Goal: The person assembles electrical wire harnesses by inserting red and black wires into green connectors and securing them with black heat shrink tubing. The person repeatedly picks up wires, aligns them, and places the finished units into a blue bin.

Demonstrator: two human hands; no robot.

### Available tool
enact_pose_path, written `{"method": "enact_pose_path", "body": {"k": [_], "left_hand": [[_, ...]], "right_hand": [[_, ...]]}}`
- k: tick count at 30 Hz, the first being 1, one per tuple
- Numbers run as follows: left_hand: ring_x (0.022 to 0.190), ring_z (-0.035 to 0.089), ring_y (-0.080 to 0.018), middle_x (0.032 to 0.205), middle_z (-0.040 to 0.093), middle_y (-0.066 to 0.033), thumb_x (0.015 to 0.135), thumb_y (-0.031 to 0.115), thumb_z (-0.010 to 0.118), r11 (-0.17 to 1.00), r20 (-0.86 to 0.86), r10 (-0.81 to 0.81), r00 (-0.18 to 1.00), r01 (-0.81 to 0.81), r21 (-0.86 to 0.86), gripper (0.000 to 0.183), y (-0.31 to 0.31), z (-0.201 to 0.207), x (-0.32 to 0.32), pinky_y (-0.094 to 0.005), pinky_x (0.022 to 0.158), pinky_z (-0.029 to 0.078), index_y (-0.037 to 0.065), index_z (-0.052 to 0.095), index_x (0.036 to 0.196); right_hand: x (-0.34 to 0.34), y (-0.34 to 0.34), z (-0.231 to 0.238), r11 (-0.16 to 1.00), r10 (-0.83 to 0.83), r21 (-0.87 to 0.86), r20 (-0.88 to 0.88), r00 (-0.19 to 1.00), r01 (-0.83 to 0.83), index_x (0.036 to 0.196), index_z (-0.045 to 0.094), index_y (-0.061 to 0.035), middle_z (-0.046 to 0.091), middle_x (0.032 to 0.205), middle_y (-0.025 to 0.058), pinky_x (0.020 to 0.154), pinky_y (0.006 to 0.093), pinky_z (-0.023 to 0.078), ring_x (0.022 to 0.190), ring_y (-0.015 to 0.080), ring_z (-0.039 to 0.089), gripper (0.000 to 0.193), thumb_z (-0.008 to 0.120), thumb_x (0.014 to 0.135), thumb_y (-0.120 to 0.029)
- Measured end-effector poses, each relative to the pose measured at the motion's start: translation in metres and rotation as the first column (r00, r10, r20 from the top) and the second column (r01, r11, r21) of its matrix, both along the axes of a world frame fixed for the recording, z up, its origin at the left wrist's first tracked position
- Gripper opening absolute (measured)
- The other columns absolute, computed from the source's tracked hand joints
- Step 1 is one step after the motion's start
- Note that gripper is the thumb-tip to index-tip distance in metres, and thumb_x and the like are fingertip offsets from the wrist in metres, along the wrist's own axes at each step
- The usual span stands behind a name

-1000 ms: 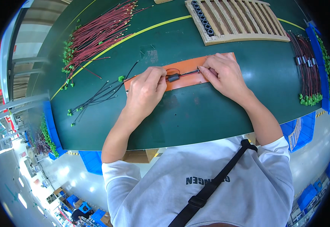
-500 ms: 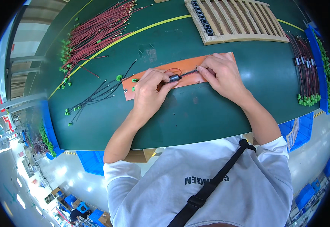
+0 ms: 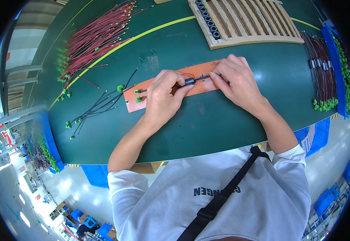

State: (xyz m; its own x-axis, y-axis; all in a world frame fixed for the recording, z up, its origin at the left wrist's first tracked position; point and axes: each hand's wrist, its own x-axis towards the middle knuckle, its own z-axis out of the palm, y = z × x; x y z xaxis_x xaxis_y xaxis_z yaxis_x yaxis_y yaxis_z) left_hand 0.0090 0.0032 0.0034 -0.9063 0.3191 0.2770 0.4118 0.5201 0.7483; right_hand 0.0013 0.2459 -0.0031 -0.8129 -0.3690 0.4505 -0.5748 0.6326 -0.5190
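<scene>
An orange strip-shaped board [image 3: 201, 89] lies on the green table in front of me. Between thumb and fingers my left hand [image 3: 162, 96] grips a small black cylinder [image 3: 189, 81] over the middle of the board. Dark thin wires [image 3: 202, 77] run from the cylinder to my right hand [image 3: 236, 78], whose thumb and fingertips pinch their far end. A thin red wire loops above the cylinder. Two green connectors [image 3: 138, 99] show on the board's left part, their wires passing under my left hand.
Loose black wires with green connectors [image 3: 98, 106] lie left of the board. Beyond them spreads a pile of red and black wires [image 3: 102, 38]. A slotted cardboard tray [image 3: 259, 39] holds black rings [image 3: 212, 28]. Bundled wires with cylinders [image 3: 323, 72] lie right, beside a blue bin [image 3: 330, 48].
My view has shifted a little. My left hand and the black cylinder have moved slightly right along the board, uncovering more of the green connectors. Both hands keep their grip.
</scene>
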Motion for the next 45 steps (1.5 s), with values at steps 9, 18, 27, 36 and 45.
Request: {"method": "enact_pose_path", "body": {"k": [9, 18, 27, 36, 45], "left_hand": [[0.099, 0.075, -0.0233, 0.101, 0.071, -0.0126, 0.083, -0.007, 0.08, 0.998, 0.08, 0.014, 0.997, -0.02, 0.067, 0.028, 0.013, -0.001, -0.001, -0.033, 0.082, 0.065, 0.0, 0.059, 0.099], [0.098, 0.076, -0.0215, 0.105, 0.075, -0.0133, 0.085, -0.003, 0.081, 0.997, 0.05, -0.055, 0.997, 0.052, 0.05, 0.04, 0.018, -0.003, -0.006, -0.0325, 0.088, 0.062, 0.002, 0.056, 0.117], [0.1, 0.075, -0.0209, 0.103, 0.076, -0.013, 0.085, -0.001, 0.081, 0.995, 0.158, -0.028, 0.987, 0.012, 0.1, 0.042, 0.018, -0.001, -0.005, -0.0325, 0.09, 0.06, 0.003, 0.055, 0.117], [0.099, 0.067, -0.0219, 0.103, 0.076, -0.0097, 0.099, 0.016, 0.068, 0.9, 0.261, -0.412, 0.873, 0.435, -0.034, 0.021, 0.04, 0.035, -0.064, -0.0355, 0.087, 0.055, 0.001, 0.074, 0.112], [0.078, 0.065, -0.0118, 0.081, 0.073, -0.0041, 0.103, 0.017, 0.065, 0.858, 0.653, -0.434, 0.62, 0.506, 0.09, 0.021, 0.074, 0.032, -0.082, -0.0284, 0.073, 0.052, -0.001, 0.074, 0.097]], "right_hand": [[-0.002, 0.01, 0.003, 1.0, -0.009, 0.006, 0.04, 0.999, 0.009, 0.087, 0.065, -0.0061, 0.058, 0.085, 0.0052, 0.081, 0.0393, 0.043, 0.085, 0.0258, 0.055, 0.009, 0.073, 0.089, -0.01], [-0.002, 0.02, 0.0, 1.0, 0.001, 0.006, 0.077, 0.997, -0.001, 0.082, 0.06, -0.0059, 0.056, 0.082, 0.0053, 0.081, 0.0393, 0.042, 0.082, 0.0264, 0.054, 0.015, 0.073, 0.088, -0.009], [0.003, 0.052, -0.003, 0.975, -0.066, -0.186, 0.267, 0.961, 0.119, 0.081, 0.06, -0.0068, 0.05, 0.072, 0.0038, 0.08, 0.0363, 0.037, 0.075, 0.022, 0.047, 0.018, 0.069, 0.096, -0.012], [0.003, 0.054, -0.007, 0.963, -0.052, -0.243, 0.258, 0.965, 0.116, 0.081, 0.061, -0.0071, 0.051, 0.072, 0.0023, 0.08, 0.0358, 0.038, 0.073, 0.0206, 0.047, 0.02, 0.068, 0.097, -0.015], [0.001, 0.058, -0.011, 0.949, -0.051, -0.283, 0.295, 0.954, 0.138, 0.082, 0.066, -0.0072, 0.049, 0.068, 0.0005, 0.078, 0.0359, 0.039, 0.071, 0.0194, 0.047, 0.021, 0.077, 0.092, -0.022]]}}
